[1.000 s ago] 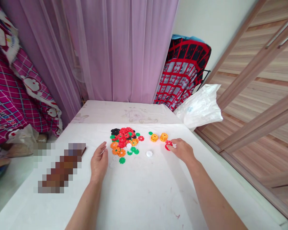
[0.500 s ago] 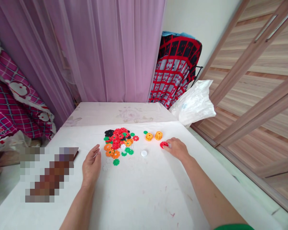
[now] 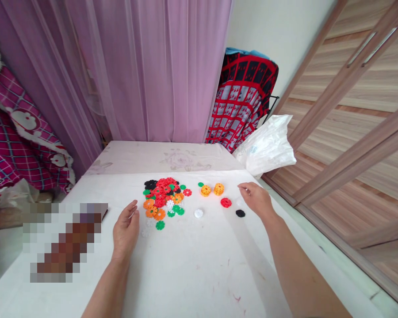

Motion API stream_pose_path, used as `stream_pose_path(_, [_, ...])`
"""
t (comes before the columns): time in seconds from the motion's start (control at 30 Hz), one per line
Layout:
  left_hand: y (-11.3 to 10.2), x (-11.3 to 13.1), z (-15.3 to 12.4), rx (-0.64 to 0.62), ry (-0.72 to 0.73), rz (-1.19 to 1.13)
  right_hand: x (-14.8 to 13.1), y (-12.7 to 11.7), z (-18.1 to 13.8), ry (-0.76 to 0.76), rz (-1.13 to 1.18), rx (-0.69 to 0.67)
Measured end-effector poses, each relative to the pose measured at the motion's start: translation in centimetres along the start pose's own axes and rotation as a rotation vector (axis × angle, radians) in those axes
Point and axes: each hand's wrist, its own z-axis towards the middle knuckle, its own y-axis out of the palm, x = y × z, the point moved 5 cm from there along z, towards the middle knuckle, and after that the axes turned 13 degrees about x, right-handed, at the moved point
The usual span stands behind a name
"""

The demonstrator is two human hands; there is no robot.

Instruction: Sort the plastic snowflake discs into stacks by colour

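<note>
My left hand point(image 3: 126, 232) rests on its side on the white cloth, fingers loosely apart and holding nothing. To its right lies a loose pile of notched plastic discs point(image 3: 161, 194) in red, black, green, orange and white. My right hand point(image 3: 257, 198) is over the right part of the cloth, thumb and fingers apart, with nothing visible in it. Nearest to it are a stack of red discs point(image 3: 226, 202) and a black disc point(image 3: 240, 213). Two yellow stacks, one of them a yellow stack point(image 3: 219, 189), stand further back. A white disc point(image 3: 198, 213) and a small green disc point(image 3: 200, 184) lie apart.
A partly blurred brown object point(image 3: 71, 243) lies on the left of the table. At the back right corner leans a white plastic bag point(image 3: 268, 145). Purple curtains point(image 3: 169, 75) hang behind the table, and a wooden wardrobe point(image 3: 361, 110) stands on the right.
My right hand has let go of the red discs and moved right and slightly back. The black disc, hidden before, now shows. My left hand has stayed in place.
</note>
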Motion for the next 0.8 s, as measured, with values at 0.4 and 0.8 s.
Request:
stream_pose_path(0.4, [0.0, 0.3, 0.0, -0.006, -0.015, 0.005, 7.2, 3.3, -1.7, 0.263, 0.041, -0.079])
stream_pose_path(0.8, [0.1, 0.1, 0.0, -0.022, 0.009, 0.011, 4.0, 4.3, -1.2, 0.018, -0.175, -0.434])
